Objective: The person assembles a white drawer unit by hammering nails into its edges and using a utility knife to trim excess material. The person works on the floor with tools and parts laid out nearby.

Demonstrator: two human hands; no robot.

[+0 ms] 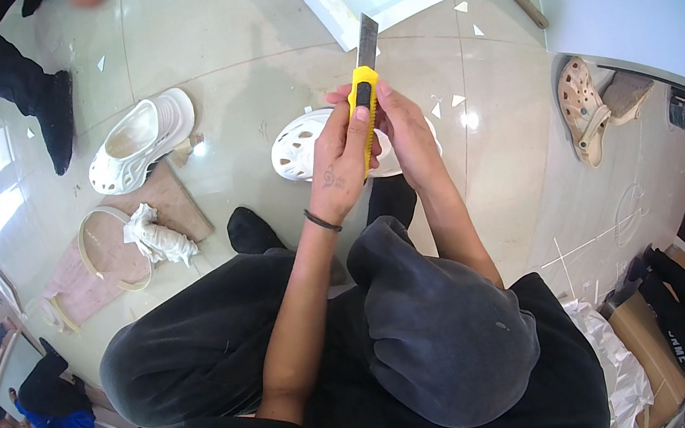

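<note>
Both hands are raised together over the floor (248, 93), sharing one yellow utility knife (365, 95). The left hand (340, 164) is closed round the knife's handle, thumb laid along the yellow body, apparently to work the slider. The right hand (404, 134) is also closed on the knife from the other side, steadying it; its fingertips are hidden, so the exact grip cannot be told. The steel blade (367, 40) is extended and points up and away from the body, a safe direction. Directly below the hands a white perforated clog (299, 148) lies on the floor, partly hidden by them. A second white clog (139, 142) rests farther left, beside a pink board (181, 208) carrying crumpled white paper (152, 234).
</note>
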